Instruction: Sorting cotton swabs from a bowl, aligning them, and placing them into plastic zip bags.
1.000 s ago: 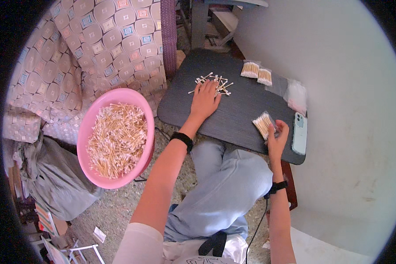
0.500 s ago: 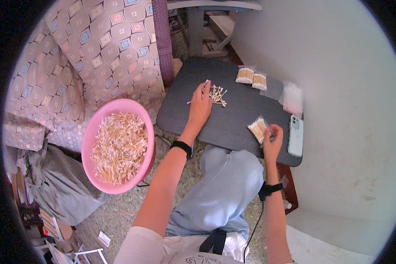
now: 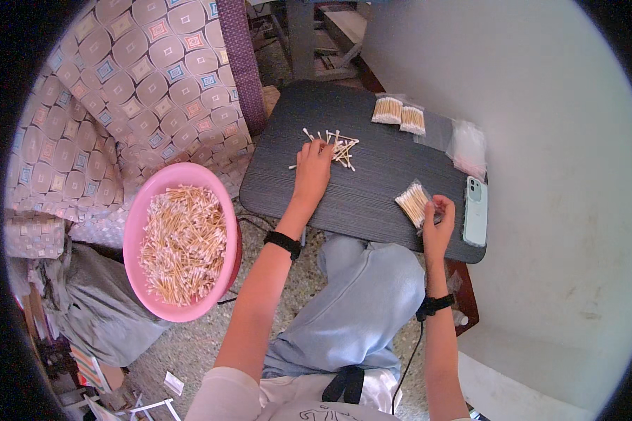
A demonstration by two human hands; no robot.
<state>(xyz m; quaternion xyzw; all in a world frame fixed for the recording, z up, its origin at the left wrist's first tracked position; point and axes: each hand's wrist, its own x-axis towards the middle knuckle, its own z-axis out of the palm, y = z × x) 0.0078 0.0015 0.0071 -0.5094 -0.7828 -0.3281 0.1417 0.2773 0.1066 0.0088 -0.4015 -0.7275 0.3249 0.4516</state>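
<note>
My left hand [image 3: 313, 165] is over a small pile of loose cotton swabs [image 3: 344, 149] on the dark tabletop [image 3: 351, 189]. Its fingers are curled down among the swabs, and several sticks poke out past the fingertips. How many they grip is hidden. With thumb and fingers, my right hand [image 3: 439, 223] pinches the edge of a small clear plastic bag of cotton swabs [image 3: 413, 203] at the table's near right side. White tips show at the bag's upper end.
Left of the table stands a pink tub [image 3: 135, 259] heaped with cotton swabs. Two filled bags [image 3: 399, 114] lie at the far edge, beside a stack of clear empty bags [image 3: 467, 149]. A pale phone [image 3: 475, 210] lies at the right edge, near the wall [image 3: 555, 175].
My left hand has shifted slightly, its fingers now more curled over the loose swabs, which are spread a little differently. The right hand keeps its hold on the bag.
</note>
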